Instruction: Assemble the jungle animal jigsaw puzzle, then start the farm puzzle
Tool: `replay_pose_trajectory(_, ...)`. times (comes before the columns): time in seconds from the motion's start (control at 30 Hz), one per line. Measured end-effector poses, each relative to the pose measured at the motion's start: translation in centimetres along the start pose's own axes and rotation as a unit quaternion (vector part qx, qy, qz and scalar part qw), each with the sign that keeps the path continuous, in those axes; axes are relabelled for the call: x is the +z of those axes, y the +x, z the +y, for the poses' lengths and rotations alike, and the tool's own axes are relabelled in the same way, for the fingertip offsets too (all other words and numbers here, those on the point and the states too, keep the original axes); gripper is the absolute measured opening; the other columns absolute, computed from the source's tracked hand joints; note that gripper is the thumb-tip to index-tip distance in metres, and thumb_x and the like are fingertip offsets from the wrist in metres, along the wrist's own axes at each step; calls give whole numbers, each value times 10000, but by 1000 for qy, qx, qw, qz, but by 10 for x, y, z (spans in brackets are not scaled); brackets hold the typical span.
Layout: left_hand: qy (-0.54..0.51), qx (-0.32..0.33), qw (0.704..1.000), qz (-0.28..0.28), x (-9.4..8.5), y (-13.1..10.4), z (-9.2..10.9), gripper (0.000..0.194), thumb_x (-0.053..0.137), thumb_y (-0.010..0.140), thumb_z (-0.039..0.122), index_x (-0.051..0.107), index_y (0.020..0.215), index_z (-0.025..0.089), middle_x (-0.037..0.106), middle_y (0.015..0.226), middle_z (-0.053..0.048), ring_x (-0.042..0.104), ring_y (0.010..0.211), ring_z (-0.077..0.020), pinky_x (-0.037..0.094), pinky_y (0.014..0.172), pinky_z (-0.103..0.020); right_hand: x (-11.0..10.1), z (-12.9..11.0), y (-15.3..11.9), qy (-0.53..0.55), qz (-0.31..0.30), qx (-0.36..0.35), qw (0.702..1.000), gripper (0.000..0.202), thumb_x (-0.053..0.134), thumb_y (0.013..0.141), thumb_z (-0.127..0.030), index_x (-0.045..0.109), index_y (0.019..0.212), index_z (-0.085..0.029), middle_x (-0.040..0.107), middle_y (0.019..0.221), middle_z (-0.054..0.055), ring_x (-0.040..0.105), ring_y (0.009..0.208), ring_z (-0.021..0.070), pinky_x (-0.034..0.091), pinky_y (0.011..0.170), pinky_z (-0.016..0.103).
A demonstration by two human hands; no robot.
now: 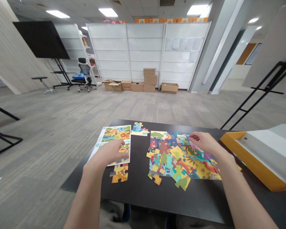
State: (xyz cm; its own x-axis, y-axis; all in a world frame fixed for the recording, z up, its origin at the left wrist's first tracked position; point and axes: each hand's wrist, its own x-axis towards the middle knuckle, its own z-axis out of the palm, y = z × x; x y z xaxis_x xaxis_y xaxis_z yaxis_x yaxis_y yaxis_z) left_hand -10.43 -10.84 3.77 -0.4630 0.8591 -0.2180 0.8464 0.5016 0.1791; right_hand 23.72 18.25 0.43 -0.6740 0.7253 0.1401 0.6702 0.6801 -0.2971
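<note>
My left hand rests over a printed picture sheet, its fingers apart and nothing visible between them. Just below the sheet lies an orange puzzle piece with an animal on it. A few joined blue and yellow pieces lie beyond the sheet's right side. On the right, my right hand is over the upper part of a spread of colourful puzzle pieces. Its thumb and fingers are pinched together at the pieces; what they hold, if anything, is hidden. Loose pieces overlap one another there.
The black table carries an open yellow and white box at the right. Beyond the table are cardboard boxes, white shelving, an office chair and a black screen on a stand.
</note>
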Motion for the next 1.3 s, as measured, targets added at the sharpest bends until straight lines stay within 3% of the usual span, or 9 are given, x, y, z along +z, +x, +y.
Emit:
replay_pose_trajectory(0.23,18,47,999,-12,19,-1,-22,596,753,683,515,689,1185,200,709,1214,-120,659,1113,-326,491,922,-356,6,-5,1,-1,-17,3,1000,228,569,873,-333,756,916,-210,792,865,62,731,790,207,527,698,262)
replay_pose_trajectory(0.33,-4,57,998,9,22,-4,-25,579,757,687,491,680,1189,214,710,1211,-105,660,1114,-322,498,923,-358,11,-3,4,-1,-26,-5,1000,217,577,870,-320,754,932,-211,790,889,63,731,805,210,529,718,268)
replay_pose_trajectory(0.47,-38,100,993,45,20,-9,-13,597,759,681,382,632,1243,227,686,1278,-85,641,1174,-309,490,980,-364,12,-10,5,2,-47,-9,999,205,577,871,-298,749,939,-209,787,894,72,728,811,218,532,717,279)
replay_pose_trajectory(0.73,-85,153,983,54,22,2,22,557,704,779,322,577,1309,210,626,1391,-93,584,1288,-287,457,1074,-382,17,-43,-2,48,-91,-78,992,207,578,885,-310,744,953,-207,780,877,64,714,781,210,517,710,282)
replay_pose_trajectory(0.83,-101,173,978,60,24,7,35,605,707,783,270,534,1360,215,591,1440,-93,562,1319,-273,443,1096,-372,21,-48,-1,26,-92,-95,991,166,589,869,-262,739,911,-206,764,853,52,694,750,199,494,690,277)
replay_pose_trajectory(0.97,-127,192,972,49,27,16,49,673,748,760,267,506,1387,252,574,1464,-77,565,1319,-272,445,1101,-373,29,-67,-4,14,-66,-143,987,215,562,939,-320,735,945,-192,736,883,73,675,797,209,492,737,305)
replay_pose_trajectory(1.13,-121,190,972,65,30,25,53,692,763,746,239,499,1385,250,571,1463,-88,565,1316,-271,440,1104,-376,48,-115,-22,83,-19,-286,955,349,637,929,-455,687,1158,-196,669,1173,128,609,1101,266,486,957,406)
replay_pose_trajectory(1.2,-106,180,975,77,31,28,52,671,753,752,226,506,1376,248,580,1451,-94,567,1312,-272,434,1107,-376,54,-129,-28,88,-32,-313,945,400,658,914,-471,668,1210,-201,651,1232,139,594,1128,282,474,987,439)
replay_pose_trajectory(1.3,-93,176,977,76,33,31,47,616,735,768,252,532,1350,256,590,1442,-89,564,1318,-272,432,1108,-369,56,-136,-32,85,-57,-321,941,287,660,918,-395,696,1129,-205,669,1188,126,609,1088,275,476,977,437)
